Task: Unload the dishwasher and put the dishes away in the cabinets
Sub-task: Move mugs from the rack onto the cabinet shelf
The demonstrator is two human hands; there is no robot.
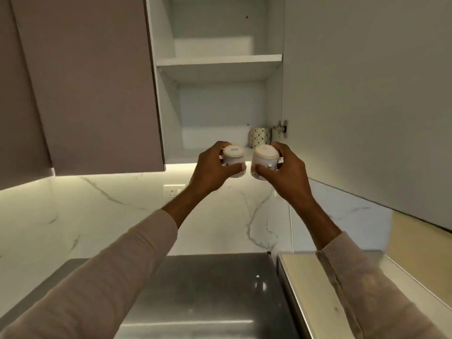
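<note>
White ceramic mug gripped in left hand, twin mug in right hand, unshelved at open white cabinet edge; patterned cup already shelved.

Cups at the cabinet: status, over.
Left hand grips left cup; right hand grips right cup. Both bases toward camera, level with lower shelf. Patterned cup stands at shelf's right side.

left hand grips mug | right hand grips cup | cabinet open
</note>
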